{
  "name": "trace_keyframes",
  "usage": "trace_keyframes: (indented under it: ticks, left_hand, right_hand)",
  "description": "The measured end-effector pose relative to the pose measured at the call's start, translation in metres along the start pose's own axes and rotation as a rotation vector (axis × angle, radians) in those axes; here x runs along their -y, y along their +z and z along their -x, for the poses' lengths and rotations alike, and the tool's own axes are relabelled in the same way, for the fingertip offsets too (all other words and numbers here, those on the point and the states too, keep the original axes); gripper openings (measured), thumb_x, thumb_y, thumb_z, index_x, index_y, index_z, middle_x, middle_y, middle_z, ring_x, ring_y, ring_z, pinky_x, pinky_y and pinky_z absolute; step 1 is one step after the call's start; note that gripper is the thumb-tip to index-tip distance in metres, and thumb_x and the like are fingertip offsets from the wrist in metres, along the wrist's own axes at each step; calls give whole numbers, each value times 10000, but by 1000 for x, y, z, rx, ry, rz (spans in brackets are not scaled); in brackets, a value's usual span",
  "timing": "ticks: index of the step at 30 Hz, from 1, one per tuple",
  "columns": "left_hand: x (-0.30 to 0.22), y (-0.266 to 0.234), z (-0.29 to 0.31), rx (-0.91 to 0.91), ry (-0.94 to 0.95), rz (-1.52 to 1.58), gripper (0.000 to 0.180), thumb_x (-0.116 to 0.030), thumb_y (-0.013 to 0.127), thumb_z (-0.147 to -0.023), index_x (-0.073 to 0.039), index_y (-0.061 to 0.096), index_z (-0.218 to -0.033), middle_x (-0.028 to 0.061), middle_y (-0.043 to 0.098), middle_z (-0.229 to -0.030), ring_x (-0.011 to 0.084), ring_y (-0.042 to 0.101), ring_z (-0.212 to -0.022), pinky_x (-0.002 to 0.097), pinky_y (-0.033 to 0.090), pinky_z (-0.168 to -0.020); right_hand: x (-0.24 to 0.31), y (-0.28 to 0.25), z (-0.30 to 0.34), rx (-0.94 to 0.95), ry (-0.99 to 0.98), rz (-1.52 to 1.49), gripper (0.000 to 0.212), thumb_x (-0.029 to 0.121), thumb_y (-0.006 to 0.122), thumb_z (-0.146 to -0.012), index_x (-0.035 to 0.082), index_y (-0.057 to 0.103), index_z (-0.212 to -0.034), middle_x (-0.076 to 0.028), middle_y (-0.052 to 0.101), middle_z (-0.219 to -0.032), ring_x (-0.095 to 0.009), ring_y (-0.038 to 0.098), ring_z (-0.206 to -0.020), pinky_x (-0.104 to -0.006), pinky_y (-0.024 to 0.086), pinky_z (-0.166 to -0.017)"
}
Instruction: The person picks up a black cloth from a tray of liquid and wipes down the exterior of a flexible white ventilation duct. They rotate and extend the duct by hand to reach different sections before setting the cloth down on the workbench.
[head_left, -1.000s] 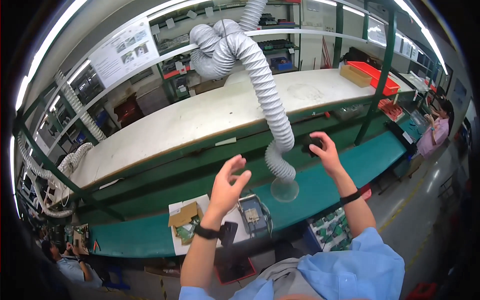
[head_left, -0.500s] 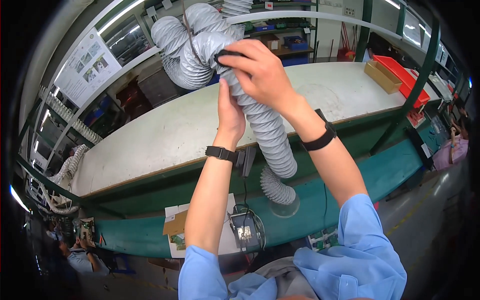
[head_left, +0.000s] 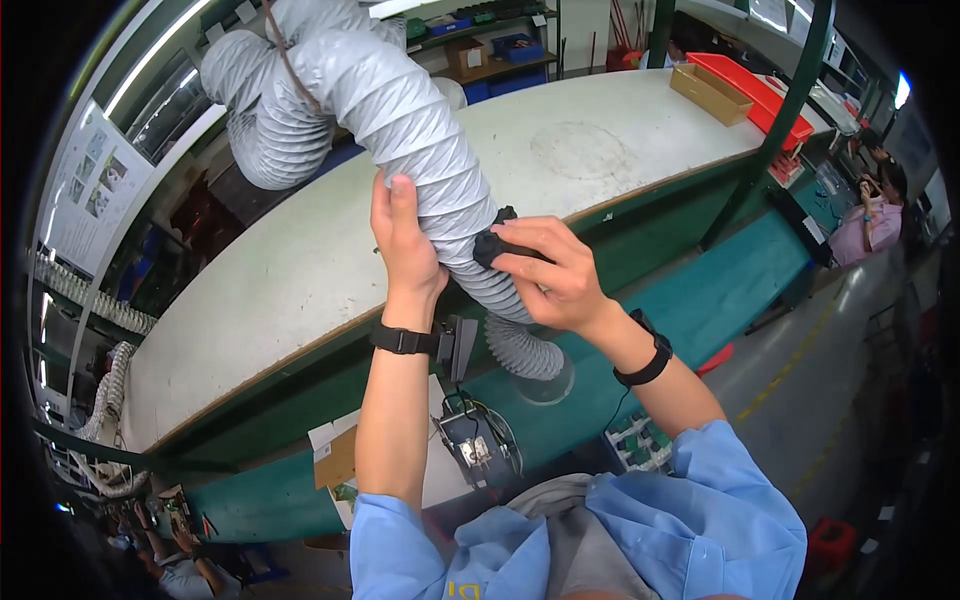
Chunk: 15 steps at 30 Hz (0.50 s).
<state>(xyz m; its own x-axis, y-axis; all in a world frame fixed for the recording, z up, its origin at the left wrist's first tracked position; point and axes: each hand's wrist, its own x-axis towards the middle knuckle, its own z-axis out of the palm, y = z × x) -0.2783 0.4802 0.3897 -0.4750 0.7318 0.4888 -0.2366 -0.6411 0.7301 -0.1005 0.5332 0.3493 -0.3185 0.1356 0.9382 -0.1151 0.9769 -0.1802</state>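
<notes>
A thick grey flexible duct hose [head_left: 435,150] slants down from the upper left, ribbed along its length. Its lower end bends into a clear round hood [head_left: 545,385] over the green bench. My left hand [head_left: 408,245] steadies the hose from its left side, thumb up, with the other fingers partly hidden behind it. In my right hand [head_left: 560,275] a crumpled black cloth [head_left: 490,245] is pinched and pressed against the hose's right side. Black straps circle both wrists.
A long white shelf [head_left: 260,310] runs behind the hose, above the green bench [head_left: 270,495]. On the bench sit a metal device with cables [head_left: 478,440] and a cardboard piece [head_left: 335,460]. A cardboard box [head_left: 710,93] and red tray [head_left: 770,105] stand far right. Other people sit at both sides.
My right hand has moved the black cloth from the upper part of the hose down to its lower right side. My left hand is lower against the hose, and the view has shifted.
</notes>
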Motion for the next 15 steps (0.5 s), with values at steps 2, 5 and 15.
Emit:
trace_keyframes:
  ticks: [2,5,15]
  left_hand:
    - [-8,9,6,-16,-27,16,597,-428,571,-1060,7,446,-1450,143,575,-1395,246,578,-1274,377,453,-1090]
    - [-6,4,10,-18,-63,29,635,-466,551,-1057,12,435,-1458,170,577,-1390,272,600,-1247,404,474,-1076]
    - [-3,-31,48,164,-217,-73,862,-516,688,-966,-4,319,-1553,166,479,-1512,285,507,-1371,420,429,-1132]
  right_hand:
    - [3,3,34,4,80,16,275,-111,683,-712,10,757,-947,-153,720,-1110,-358,695,-1014,-412,581,-847]
    - [10,15,101,127,179,7,271,-117,675,-720,0,750,-952,-165,716,-1113,-354,695,-1018,-406,578,-857]
    - [23,-25,-35,-309,122,-123,286,-115,645,-829,-30,722,-1091,-203,680,-1249,-297,685,-1064,-359,561,-909]
